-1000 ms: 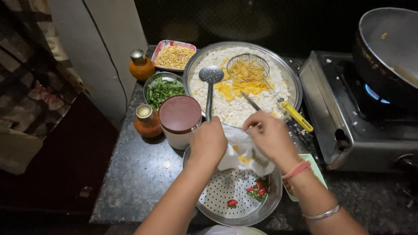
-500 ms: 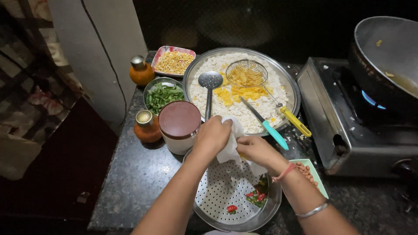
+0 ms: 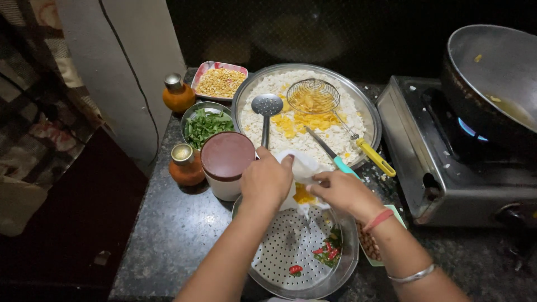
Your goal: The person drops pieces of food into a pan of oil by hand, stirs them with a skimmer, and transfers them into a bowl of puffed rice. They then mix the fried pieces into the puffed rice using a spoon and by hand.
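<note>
Head view: our left hand [image 3: 267, 180] and right hand [image 3: 342, 192] both grip a crumpled white paper [image 3: 302, 168] between them, just above the perforated steel plate [image 3: 291, 246].

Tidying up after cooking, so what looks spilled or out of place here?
White flakes lie scattered on the stove top and on the counter beside the big flake tray. Otherwise, both hands hold a crumpled, yellow-stained paper over the perforated plate.

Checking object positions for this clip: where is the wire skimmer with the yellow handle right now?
In the head view, the wire skimmer rests in the big steel tray of puffed rice, right of the steel ladle, its yellow handle pointing toward the stove.
</note>
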